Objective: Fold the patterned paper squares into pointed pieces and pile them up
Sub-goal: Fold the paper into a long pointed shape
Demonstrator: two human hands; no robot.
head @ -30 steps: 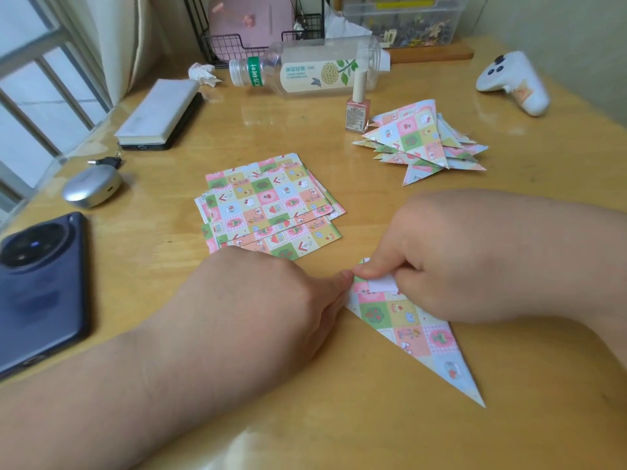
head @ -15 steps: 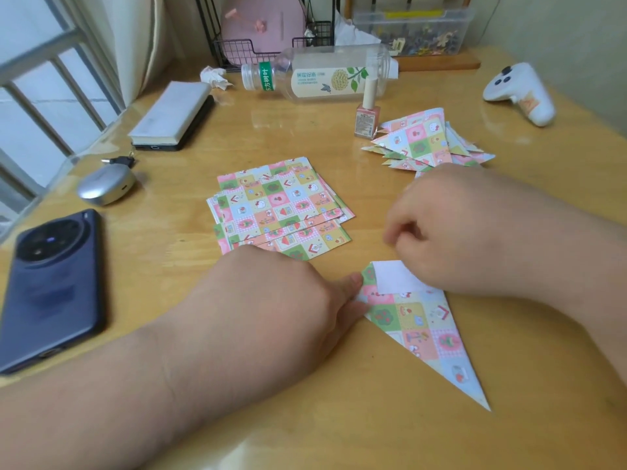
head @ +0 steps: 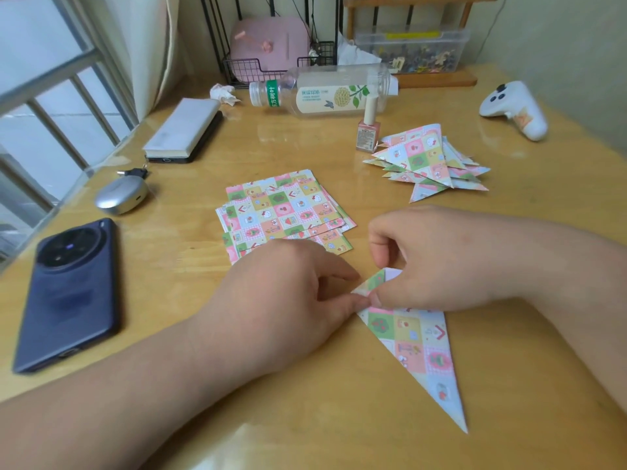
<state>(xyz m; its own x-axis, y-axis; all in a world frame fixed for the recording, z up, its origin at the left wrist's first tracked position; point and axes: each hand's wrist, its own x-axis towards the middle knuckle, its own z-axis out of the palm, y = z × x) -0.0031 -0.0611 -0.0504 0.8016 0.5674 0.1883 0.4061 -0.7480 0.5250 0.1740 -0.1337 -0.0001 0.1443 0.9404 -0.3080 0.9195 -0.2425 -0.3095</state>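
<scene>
Desk [head: 339, 418]: wooden, and all my paper lies on it.
Left hand [head: 288, 300]: half curled, with thumb and forefinger nipping the left corner of the pointed piece [head: 417, 340].
Right hand [head: 441, 259]: curled, its fingertips pinching the small top flap [head: 376, 279].
Pointed piece: flat just in front of me, tip toward me. I judge I'm folding its top corners in.
Squares [head: 281, 208]: an unfolded stack beyond my left hand.
Pile [head: 427, 161]: finished pieces, far right.
Next: likely press the flap flat, crease it, then add the piece to the pile.
</scene>
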